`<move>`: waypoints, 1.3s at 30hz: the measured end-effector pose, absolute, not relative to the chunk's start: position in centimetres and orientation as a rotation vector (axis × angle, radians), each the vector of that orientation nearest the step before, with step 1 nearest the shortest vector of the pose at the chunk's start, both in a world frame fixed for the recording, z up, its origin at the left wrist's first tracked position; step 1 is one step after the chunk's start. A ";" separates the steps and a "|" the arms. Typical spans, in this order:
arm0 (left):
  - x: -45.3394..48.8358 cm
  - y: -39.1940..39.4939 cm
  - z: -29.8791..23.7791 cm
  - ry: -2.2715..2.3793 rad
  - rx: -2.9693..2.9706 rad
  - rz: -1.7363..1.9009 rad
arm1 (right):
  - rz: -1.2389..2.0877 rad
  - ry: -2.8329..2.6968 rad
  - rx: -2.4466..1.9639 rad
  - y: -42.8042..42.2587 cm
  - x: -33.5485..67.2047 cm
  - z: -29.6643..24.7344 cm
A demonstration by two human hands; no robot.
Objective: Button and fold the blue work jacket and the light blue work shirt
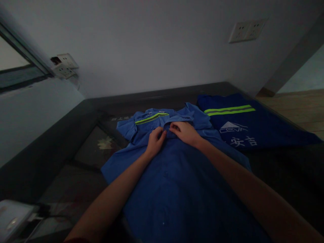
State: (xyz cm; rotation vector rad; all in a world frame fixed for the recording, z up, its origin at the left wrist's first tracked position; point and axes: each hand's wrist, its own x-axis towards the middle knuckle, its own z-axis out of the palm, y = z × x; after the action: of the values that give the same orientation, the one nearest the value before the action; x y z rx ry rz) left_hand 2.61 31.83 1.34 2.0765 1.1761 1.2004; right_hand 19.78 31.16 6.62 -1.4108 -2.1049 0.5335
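A light-blue work shirt (165, 189) lies front up over the dark surface, with a yellow-green reflective stripe across its chest. Small buttons run down its middle. My left hand (156, 141) pinches the shirt's front edge near the chest, thumb and fingertips together. Just to the right, my right hand (186, 132) is closed on the other side of the same front opening, its fingertips close to the left ones. A button between the fingers cannot be made out in the dim light.
A folded dark-blue garment (255, 126) with a reflective stripe and white lettering lies to the right. A white device (16, 219) with a cable sits at the lower left. Behind the dark table (152, 95) rises a wall with sockets (248, 31); more sockets (65, 65) are at the left.
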 end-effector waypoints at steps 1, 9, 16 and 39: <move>2.6 31.8 1.4 1.179 2.081 1.196 | 0.500 -2.109 -1.438 31.1 19.7 6.7; 2.5 31.8 1.6 1.222 2.120 1.153 | 0.185 -2.219 -1.573 30.2 19.2 7.1; 2.6 31.7 1.4 1.240 2.183 1.166 | -0.143 -2.427 -1.551 29.0 18.3 7.2; 2.8 31.3 1.6 1.428 2.361 1.067 | -0.084 -2.427 -1.568 29.2 18.2 6.2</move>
State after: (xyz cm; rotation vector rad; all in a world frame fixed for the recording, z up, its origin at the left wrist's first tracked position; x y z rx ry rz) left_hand 2.79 31.26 1.60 2.3614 1.4275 1.0670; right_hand 18.18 29.21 6.21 -1.5682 -2.4269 -0.0841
